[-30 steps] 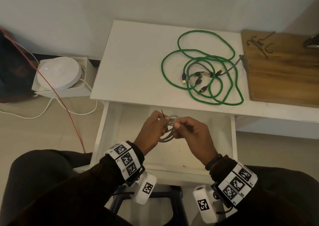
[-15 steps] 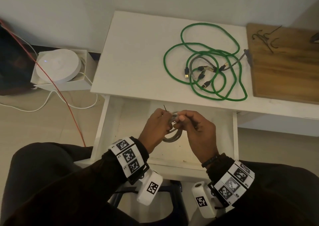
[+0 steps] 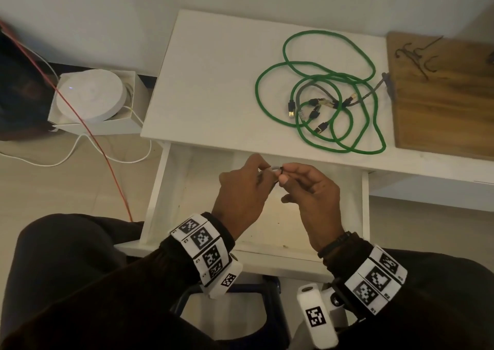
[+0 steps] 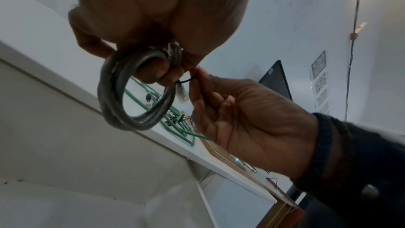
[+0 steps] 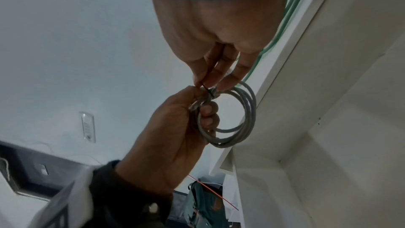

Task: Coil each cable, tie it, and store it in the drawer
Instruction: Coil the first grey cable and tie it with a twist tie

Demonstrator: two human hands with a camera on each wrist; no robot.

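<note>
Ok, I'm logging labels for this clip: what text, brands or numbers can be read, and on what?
None legible.
Wrist bands: code squares, tiny edge marks too small to read.
Wall sheets: print too blurred.

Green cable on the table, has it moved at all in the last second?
No. The green cable lies in the same loops on the white table, with its right side just as close to the wooden board.
</note>
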